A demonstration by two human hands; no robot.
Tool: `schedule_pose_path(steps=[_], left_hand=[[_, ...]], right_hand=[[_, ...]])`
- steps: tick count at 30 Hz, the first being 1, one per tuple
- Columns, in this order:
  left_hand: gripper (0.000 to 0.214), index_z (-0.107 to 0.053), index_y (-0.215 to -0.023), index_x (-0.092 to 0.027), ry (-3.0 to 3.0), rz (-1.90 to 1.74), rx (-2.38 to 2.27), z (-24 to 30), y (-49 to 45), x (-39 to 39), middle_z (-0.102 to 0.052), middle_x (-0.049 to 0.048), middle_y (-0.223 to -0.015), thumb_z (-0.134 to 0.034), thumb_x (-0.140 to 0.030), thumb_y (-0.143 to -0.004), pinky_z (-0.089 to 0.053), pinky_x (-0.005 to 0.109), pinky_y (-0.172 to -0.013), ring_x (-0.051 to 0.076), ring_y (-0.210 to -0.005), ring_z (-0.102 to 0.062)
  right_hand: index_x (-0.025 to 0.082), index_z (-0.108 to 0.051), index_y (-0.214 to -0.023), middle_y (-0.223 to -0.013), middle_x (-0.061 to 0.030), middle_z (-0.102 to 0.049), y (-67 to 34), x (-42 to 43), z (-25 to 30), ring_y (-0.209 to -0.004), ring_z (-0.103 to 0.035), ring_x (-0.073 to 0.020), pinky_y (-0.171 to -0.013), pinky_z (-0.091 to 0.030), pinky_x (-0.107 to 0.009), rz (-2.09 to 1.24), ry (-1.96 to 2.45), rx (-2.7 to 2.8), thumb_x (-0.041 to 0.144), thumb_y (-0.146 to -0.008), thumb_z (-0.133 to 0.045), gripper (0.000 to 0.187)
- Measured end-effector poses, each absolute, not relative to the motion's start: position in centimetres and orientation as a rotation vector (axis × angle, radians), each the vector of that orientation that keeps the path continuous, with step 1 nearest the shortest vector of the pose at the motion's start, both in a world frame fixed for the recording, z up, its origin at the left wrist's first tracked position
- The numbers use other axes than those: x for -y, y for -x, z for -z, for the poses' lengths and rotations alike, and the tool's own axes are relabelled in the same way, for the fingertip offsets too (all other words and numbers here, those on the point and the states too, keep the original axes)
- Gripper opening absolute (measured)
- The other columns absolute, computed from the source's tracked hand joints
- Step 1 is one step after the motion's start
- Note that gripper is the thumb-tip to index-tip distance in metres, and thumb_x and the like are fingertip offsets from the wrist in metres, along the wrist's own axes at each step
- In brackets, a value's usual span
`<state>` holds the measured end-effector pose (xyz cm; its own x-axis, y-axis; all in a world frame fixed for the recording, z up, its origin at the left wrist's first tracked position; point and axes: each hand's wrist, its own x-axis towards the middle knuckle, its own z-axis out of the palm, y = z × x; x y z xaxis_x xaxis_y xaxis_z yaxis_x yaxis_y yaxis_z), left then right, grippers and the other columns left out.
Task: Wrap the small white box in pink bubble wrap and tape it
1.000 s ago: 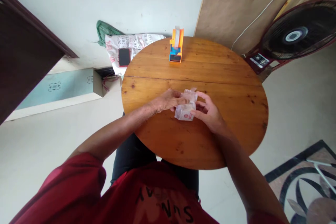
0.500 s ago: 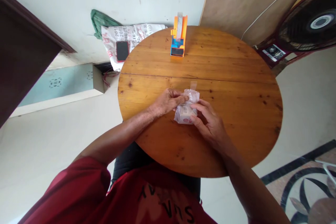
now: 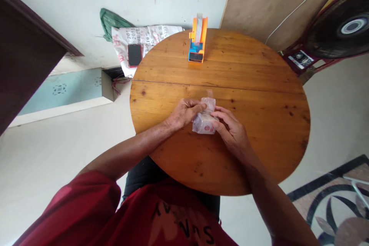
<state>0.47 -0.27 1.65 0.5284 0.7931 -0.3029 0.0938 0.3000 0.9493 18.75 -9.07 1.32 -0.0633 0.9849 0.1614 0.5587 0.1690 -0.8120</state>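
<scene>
A small packet wrapped in clear plastic, with a pink mark on its front, rests on the round wooden table. My left hand pinches its upper left side with closed fingers. My right hand grips its right side, thumb and fingers curled round it. A short strip of clear tape sticks up from the packet's top. An orange and blue tape dispenser stands at the table's far edge, well beyond both hands.
Left of the table, a printed white sack lies on the floor with a dark phone on it and a green bag behind. A dark fan stands at the far right. A patterned rug lies at the lower right.
Both hands have stayed on the packet, turning it slightly so its pink mark faces me more. The view has shifted a little.
</scene>
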Motion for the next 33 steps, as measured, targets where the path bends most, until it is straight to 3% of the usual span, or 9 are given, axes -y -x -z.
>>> schedule_pose_path(steps=[6,11,13,16,18,22,27,33], left_hand=[[0.023,-0.071,-0.076,-0.012,-1.180,-0.611,-0.866,-2.1,-0.4,0.5,-0.056,-0.0033,-0.058,-0.065,-0.032,-0.084,-0.037,0.020,-0.052,0.006,-0.049,-0.042],[0.025,-0.072,-0.081,-0.012,-1.178,-0.597,-0.814,-1.6,-0.1,0.3,-0.060,-0.0017,-0.062,-0.065,-0.035,-0.084,-0.040,0.020,-0.055,0.007,-0.053,-0.049],[0.028,-0.074,-0.088,-0.011,-1.215,-0.586,-0.771,-1.5,0.2,0.1,-0.067,0.0013,-0.072,-0.067,-0.038,-0.084,-0.043,0.021,-0.059,0.010,-0.061,-0.056],[0.034,-0.074,-0.101,-0.011,-1.272,-0.495,-0.665,-2.0,1.0,-0.4,-0.073,0.0057,-0.089,-0.069,-0.040,-0.083,-0.049,0.024,-0.069,0.015,-0.077,-0.065],[0.039,-0.072,-0.113,-0.014,-1.280,-0.397,-0.560,-2.5,1.4,-0.6,-0.074,0.0073,-0.103,-0.072,-0.037,-0.081,-0.052,0.028,-0.080,0.019,-0.092,-0.068],[0.060,-0.063,-0.133,-0.022,-1.285,-0.300,-0.417,-2.8,1.8,-0.8,-0.069,0.0069,-0.125,-0.081,-0.029,-0.075,-0.050,0.030,-0.096,0.021,-0.112,-0.065],[0.052,-0.068,-0.125,-0.020,-1.253,-0.318,-0.474,-1.5,1.8,-1.0,-0.073,0.0051,-0.111,-0.081,-0.022,-0.075,-0.052,0.027,-0.089,0.015,-0.096,-0.068],[0.054,-0.071,-0.116,-0.015,-1.113,-0.358,-0.617,-1.3,1.8,-1.1,-0.077,0.0055,-0.103,-0.087,-0.019,-0.065,-0.052,0.028,-0.084,0.014,-0.087,-0.070]], right_hand=[[0.025,-0.065,-0.109,-0.133,-0.0091,-0.062,-19.0,8.6,-0.8,-0.125,-0.058,-0.0256,-0.103,-0.047,-0.041,-0.862,1.418,1.656,0.044,-0.095,-0.060,0.024],[0.026,-0.062,-0.110,-0.108,-0.0054,-0.068,-18.5,9.0,-0.4,-0.093,-0.064,-0.0210,-0.085,-0.053,-0.038,-0.880,1.486,1.561,0.048,-0.093,-0.061,0.028],[0.027,-0.057,-0.120,-0.111,-0.0062,-0.068,-18.3,9.1,-0.1,-0.089,-0.065,-0.0203,-0.081,-0.054,-0.037,-0.936,1.465,1.456,0.050,-0.090,-0.065,0.039],[0.029,-0.041,-0.143,-0.124,-0.0101,-0.066,-18.1,9.0,0.5,-0.094,-0.066,-0.0218,-0.081,-0.057,-0.038,-0.983,1.453,1.298,0.053,-0.082,-0.073,0.073],[0.028,-0.036,-0.150,-0.126,-0.0116,-0.066,-18.2,8.8,0.5,-0.095,-0.067,-0.0225,-0.081,-0.057,-0.039,-1.012,1.481,1.261,0.053,-0.079,-0.077,0.086],[0.026,-0.053,-0.139,-0.124,-0.0113,-0.067,-18.5,8.6,0.2,-0.098,-0.068,-0.0249,-0.085,-0.058,-0.042,-1.087,1.440,1.295,0.054,-0.079,-0.076,0.069],[0.027,-0.066,-0.118,-0.099,-0.0047,-0.072,-18.6,8.4,0.0,-0.093,-0.068,-0.0249,-0.087,-0.058,-0.044,-1.053,1.451,1.322,0.049,-0.077,-0.079,0.048],[0.026,-0.070,-0.107,-0.106,-0.0053,-0.070,-18.6,8.3,-0.2,-0.088,-0.065,-0.0201,-0.079,-0.056,-0.037,-0.890,1.434,1.480,0.046,-0.085,-0.072,0.030]])
